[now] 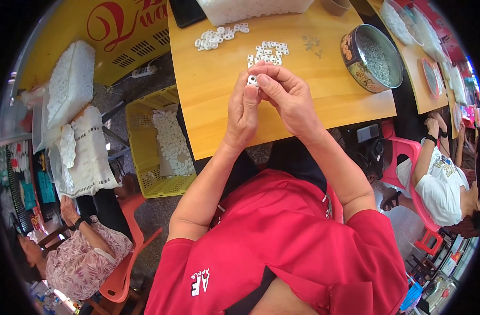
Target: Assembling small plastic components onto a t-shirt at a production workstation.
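Note:
Over the near part of the wooden table (213,126), both my hands meet on one small white plastic piece (253,80) with a dark hole in its middle. My left hand (243,113) is closed, its thumb and fingers at the piece's left and lower side. From the right, my right hand (291,97) pinches the same piece between thumb and fingers; some fingertips are hidden. Just beyond lies a group of small white square pieces (271,51) with dark centres. A loose heap of rounded white pieces (219,38) sits farther left. Several tiny metal parts (312,45) are scattered to the right.
A round tin (350,71) full of small metal parts stands at the table's right edge. A white container (255,11) and a dark tray (183,20) are at the back. A yellow crate (137,173) is on the floor at left. People sit on both sides.

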### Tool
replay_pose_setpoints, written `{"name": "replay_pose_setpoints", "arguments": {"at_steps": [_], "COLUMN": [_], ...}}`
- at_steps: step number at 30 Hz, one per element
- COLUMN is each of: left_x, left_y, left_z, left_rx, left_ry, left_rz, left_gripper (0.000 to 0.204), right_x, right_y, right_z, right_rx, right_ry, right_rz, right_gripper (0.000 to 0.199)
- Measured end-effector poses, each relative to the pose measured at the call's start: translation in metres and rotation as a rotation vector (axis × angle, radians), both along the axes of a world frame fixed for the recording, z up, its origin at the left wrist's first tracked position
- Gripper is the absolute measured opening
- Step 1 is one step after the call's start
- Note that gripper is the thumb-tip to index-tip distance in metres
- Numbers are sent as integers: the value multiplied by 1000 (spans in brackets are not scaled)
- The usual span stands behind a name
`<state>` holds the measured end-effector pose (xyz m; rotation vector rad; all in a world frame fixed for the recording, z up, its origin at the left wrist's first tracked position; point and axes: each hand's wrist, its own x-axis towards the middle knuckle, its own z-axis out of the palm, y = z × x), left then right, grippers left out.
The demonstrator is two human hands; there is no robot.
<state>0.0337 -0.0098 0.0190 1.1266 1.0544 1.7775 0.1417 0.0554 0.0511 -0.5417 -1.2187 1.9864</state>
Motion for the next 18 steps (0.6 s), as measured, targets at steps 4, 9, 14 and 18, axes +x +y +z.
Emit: {"name": "replay_pose_setpoints", "arguments": {"at_steps": [4, 9, 14, 18], "left_x": [1, 0, 2, 2], "left_y": [2, 3, 5, 6], "left_z": [-3, -4, -6, -10], "left_rx": [23, 43, 73, 99], "left_ry": [6, 18, 52, 40], "left_rz": [18, 23, 44, 42], "left_gripper": [53, 59, 63, 63], "right_x": [0, 2, 3, 7], "right_y": [2, 2, 0, -4], "right_z": [-5, -2, 2, 3], "right_rx": [49, 43, 34, 67], "right_ry": [-5, -12, -52, -92], "right_rz": [24, 56, 48, 54], "right_gripper": [23, 22, 23, 21]}}
